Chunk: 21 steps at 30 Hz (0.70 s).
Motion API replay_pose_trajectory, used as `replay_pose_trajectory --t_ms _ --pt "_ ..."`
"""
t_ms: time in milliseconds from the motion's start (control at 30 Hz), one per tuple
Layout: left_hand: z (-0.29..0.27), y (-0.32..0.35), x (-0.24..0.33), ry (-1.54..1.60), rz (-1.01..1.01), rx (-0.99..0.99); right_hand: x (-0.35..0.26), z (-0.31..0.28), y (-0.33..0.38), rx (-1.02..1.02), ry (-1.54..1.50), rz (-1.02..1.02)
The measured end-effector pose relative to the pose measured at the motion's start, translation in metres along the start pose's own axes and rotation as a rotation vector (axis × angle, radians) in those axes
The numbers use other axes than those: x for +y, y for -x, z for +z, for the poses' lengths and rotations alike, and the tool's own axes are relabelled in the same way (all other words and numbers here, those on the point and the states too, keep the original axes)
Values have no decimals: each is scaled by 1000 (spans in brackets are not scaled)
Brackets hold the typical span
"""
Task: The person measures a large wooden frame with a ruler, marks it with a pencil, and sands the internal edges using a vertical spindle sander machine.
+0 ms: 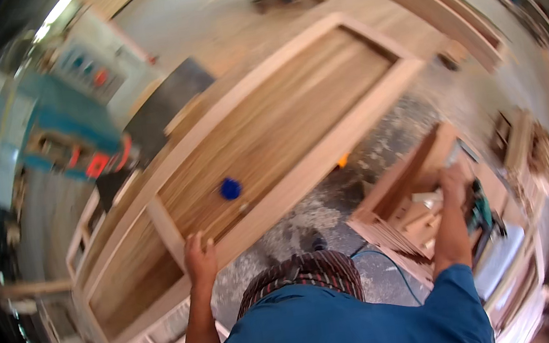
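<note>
hands on a door frame and a power tool

a large wooden door frame (268, 124) lay flat across the middle of the workshop, its striped panel set inside a pale border, one far corner toward the upper right. behind its left side stood a teal machine (69, 136) with red parts, blurred. the floor (308, 215) beside the frame's near long edge was grey and strewn with sawdust. to the right of that lay a stack of pale wooden pieces (415, 187). a small blue round object (230, 188) sat on the panel near the frame's near long edge. the left hand (200, 256) rested on that near edge close to a cross rail, fingers bent over the wood, gripping nothing else. the right hand (455, 184) was closed around a green power tool (482, 213) above the stack; a blue cord (383, 261) trailed across the floor toward it.
</note>
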<state>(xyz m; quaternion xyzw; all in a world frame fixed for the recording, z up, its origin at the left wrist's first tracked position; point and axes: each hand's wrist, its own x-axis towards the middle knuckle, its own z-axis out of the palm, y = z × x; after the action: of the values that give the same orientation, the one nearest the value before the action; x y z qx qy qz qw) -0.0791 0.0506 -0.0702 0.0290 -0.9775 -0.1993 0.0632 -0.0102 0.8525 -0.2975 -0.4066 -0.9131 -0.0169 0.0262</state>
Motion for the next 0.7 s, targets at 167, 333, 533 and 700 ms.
replay_pose_trajectory --t_ms 167,333,533,700 --pt "-10 26 -4 118 -108 70 2 -18 -26 -200 -55 -86" --pt "-20 51 -19 74 -120 176 27 -26 -61 -224 -704 142" --pt "-45 92 -61 27 -245 262 -25 -82 -95 -67 -1491 555" --pt "-63 108 -84 78 -326 227 -37 -174 -105 331 -1595 410"
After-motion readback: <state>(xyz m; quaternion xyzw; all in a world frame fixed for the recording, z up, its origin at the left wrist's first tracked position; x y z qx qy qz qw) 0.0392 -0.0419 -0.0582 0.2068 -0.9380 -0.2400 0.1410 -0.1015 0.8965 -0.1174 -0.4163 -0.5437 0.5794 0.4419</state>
